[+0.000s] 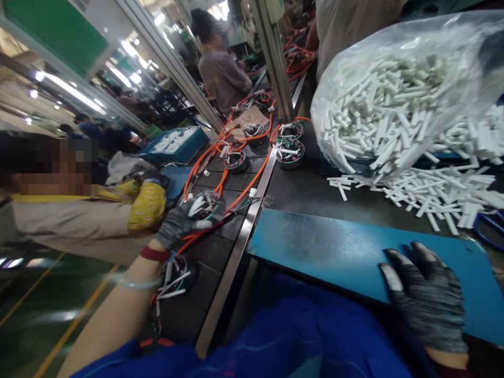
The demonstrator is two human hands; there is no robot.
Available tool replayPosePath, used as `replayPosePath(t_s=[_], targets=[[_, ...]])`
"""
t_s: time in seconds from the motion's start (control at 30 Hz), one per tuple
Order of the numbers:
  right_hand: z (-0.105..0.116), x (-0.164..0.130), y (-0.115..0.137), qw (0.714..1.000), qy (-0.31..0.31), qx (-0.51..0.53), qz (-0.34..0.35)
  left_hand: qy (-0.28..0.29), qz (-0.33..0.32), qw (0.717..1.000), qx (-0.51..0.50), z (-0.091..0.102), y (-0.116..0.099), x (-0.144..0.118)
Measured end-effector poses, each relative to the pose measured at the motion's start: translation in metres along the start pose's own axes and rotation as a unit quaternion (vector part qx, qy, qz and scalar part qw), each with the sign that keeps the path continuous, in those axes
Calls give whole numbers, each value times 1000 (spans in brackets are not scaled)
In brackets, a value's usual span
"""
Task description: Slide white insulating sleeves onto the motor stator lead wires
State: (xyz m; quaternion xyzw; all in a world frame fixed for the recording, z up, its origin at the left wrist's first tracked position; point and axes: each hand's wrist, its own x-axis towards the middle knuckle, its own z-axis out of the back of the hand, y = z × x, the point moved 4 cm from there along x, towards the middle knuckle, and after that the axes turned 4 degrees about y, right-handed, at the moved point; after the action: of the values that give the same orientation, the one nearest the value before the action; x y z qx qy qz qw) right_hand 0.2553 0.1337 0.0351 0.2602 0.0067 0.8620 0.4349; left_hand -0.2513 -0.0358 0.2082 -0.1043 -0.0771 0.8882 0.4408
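Note:
My left hand [176, 223], in a grey knit glove, reaches out over the dark conveyor. Its fingers curl round the side of a motor stator [207, 206] with white sleeves and coloured wires on top. An orange cable [244, 194] runs beside that stator. Below my left wrist sits another stator [177, 275] with white sleeves sticking out. My right hand [429, 294], gloved the same way, rests with spread fingers on a blue board [323, 236] and holds nothing.
A clear plastic bag [394, 105] of white sleeves stands at the right, with loose sleeves [437, 194] spilled before it. Blue-handled scissors [490, 228] lie at the right edge. More stators [290, 152] stand farther along. A co-worker's yellow sleeve cover [147, 205] is close on the left.

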Motion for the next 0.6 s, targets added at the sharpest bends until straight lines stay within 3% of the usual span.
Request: replayPosePath(t_s=[0.1,0.2,0.3,0.4,0.5,0.6], targets=[[0,0,-1,1000,-7,4,-9,72,-123,987,-79,-24,-37,2],[0,-2,-3,999,-25,20,-16,132,-292,941,-111,-66,-96,13],[-1,-3,-5,999,-24,34,-34,189,-424,884,-57,-118,-148,19],[0,-3,-4,999,-17,32,-37,194,-482,854,22,-153,-174,13],[7,5,3,999,-23,40,-28,142,-512,846,38,-148,-180,1],[14,26,19,992,-18,122,16,155,-515,842,-43,-125,-185,-4]])
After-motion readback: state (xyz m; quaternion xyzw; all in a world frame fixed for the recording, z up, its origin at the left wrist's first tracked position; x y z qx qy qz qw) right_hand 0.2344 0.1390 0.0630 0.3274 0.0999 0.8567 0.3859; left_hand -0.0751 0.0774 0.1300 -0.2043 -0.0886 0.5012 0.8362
